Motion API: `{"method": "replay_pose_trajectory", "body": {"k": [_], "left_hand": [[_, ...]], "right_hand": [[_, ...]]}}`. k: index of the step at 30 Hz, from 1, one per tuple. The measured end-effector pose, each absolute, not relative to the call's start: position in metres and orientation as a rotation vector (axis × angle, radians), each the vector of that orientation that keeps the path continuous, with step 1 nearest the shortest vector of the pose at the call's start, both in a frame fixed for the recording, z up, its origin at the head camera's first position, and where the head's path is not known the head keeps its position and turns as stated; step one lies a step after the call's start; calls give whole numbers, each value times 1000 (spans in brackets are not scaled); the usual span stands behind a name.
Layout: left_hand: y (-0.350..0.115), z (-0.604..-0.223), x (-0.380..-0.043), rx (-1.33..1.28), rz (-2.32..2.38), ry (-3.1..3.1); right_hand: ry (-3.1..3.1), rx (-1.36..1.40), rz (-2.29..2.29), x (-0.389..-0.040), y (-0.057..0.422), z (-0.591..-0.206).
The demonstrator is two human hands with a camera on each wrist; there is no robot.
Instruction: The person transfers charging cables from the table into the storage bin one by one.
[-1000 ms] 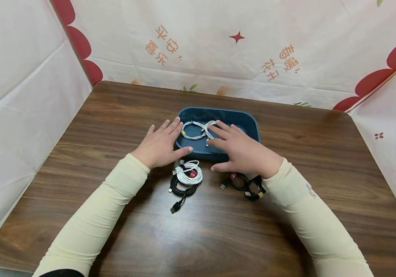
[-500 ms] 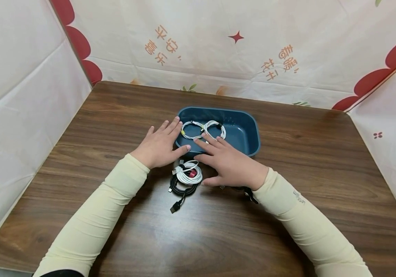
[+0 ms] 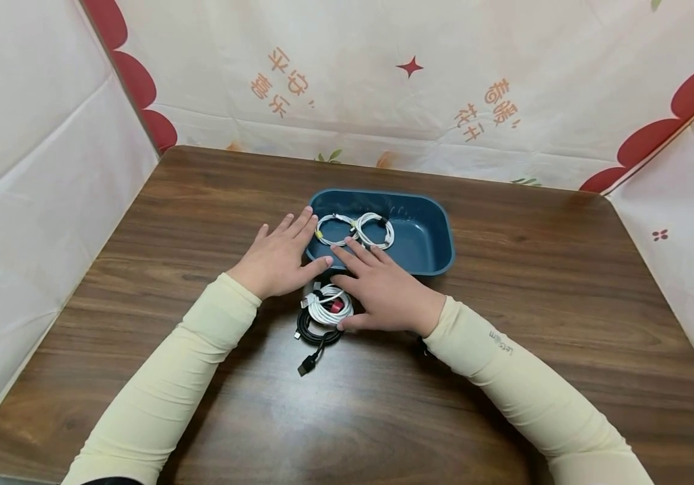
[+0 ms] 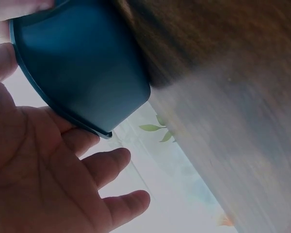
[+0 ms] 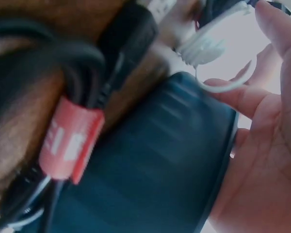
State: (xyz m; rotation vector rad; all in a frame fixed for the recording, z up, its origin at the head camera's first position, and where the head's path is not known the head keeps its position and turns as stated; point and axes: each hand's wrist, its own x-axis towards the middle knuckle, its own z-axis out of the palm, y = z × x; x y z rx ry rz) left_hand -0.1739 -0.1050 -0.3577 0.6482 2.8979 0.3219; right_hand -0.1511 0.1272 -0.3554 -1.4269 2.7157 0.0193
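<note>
Two coils are in: a yellow-tagged coil [image 3: 330,217] and a black-tied coil [image 3: 391,236], both white, meeting edge to edge towards the left end of the blue bin [image 3: 422,246]. Bare floor shows to their right, so there's room left by my reckoning. My left hand [image 3: 277,259] is spread wide at that left end, fingers against the rim, gripping no cable. Over comes the eye to my right hand [image 3: 383,289], out across the bin's near edge, fingers apart, thumb right by the white bundle [image 3: 325,311]; whether it's touching, I can't tell. That bundle is on the table [image 3: 529,269], just in front of the bin, lying partly over a black coil [image 3: 306,330] whose plug points back towards me. And there's more: near my right wrist, a looped black cable [image 5: 77,51] with a red wrap [image 5: 68,141], mostly hidden from above by my own arm. So the tally, as I judge it: two inside, at least three outside, partway along at best
</note>
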Motion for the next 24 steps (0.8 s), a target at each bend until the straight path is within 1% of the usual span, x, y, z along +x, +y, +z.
{"method": "replay_pose_trajectory", "body": {"k": [7, 24], "left_hand": [[-105, -358, -173, 634, 334, 2893], [-105, -358, -174, 632, 335, 2887]], "right_hand": [[2762, -1376, 119, -148, 122, -359], [2741, -1333, 170, -146, 120, -359]]}}
